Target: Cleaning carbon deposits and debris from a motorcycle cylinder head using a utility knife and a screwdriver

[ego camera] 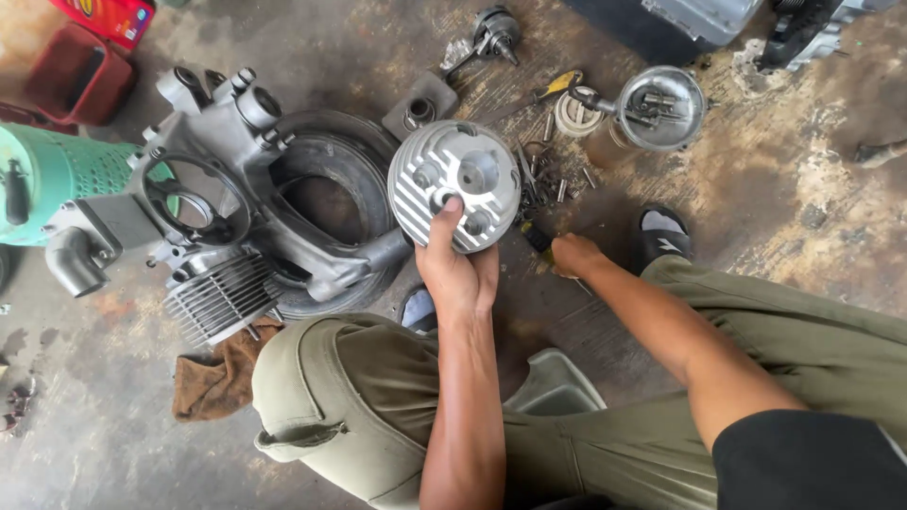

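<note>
My left hand (457, 269) grips a round, finned aluminium cylinder head (455, 179) by its lower rim and holds it up above the floor, thumb on its face. To its right, my right hand (573, 255) is down at the floor, closed around a yellow-and-black tool handle (538, 237) that is mostly hidden by the fingers. Loose bolts and small parts (548, 175) lie just beyond that hand.
A grey engine crankcase with a finned cylinder (222, 297) lies at left, by a green cover (57, 170). A round metal bowl (659, 107) holds bolts. A brown rag (217, 378), a grey tray (553, 382) and my sandalled foot (661, 236) are close.
</note>
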